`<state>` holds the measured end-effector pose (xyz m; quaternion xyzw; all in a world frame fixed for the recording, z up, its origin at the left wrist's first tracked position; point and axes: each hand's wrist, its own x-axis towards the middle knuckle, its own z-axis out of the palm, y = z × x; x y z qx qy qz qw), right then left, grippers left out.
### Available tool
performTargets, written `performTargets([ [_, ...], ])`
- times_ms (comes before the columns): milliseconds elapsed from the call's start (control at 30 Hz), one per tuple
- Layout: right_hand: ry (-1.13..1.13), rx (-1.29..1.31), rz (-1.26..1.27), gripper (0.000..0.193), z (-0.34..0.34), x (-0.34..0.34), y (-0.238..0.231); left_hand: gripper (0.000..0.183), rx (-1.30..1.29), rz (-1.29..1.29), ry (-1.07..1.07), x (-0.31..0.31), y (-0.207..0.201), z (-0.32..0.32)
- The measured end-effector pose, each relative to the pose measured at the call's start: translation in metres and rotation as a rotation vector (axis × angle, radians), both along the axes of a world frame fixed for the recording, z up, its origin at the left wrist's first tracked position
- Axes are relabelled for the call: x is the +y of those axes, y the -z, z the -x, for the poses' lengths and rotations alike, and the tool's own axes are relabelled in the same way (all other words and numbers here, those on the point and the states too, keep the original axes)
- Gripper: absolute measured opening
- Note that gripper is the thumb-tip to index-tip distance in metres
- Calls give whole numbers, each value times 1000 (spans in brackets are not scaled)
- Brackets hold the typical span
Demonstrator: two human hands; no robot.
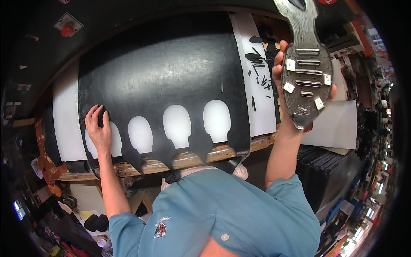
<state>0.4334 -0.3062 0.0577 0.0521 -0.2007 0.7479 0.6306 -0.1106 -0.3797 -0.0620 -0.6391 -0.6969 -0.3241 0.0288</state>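
Observation:
My right hand (pixel 278 70) is raised at the right, wrapped round a shoe-sole-shaped metal cutting die (pixel 307 95). Crossbars and small white pads show on the die's face, and most of the palm is hidden behind it. A large black rubber-like sheet (pixel 167 64) lies on a white board (pixel 66 115). Along its near edge runs a row of rounded cutouts, such as this white-showing cutout (pixel 140 133). My left hand (pixel 99 128) rests over the leftmost cutout, fingers and thumb apart, with nothing visible held in it.
Black offcut strips (pixel 257 60) are scattered on the white board right of the sheet. A stack of dark sheets (pixel 327 171) stands at the lower right, below a pale sheet (pixel 334 126). A dark machine beam with a red button (pixel 67 31) spans the far side.

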Motion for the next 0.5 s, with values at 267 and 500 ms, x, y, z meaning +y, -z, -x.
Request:
performTargets([
  [267,194,30,529,70,3,10,81,26,8,-5,-12,-2,-1,-1],
  [500,600,-1348,316,104,35,-11,70,27,-2,6,-33,0,-1,-2],
])
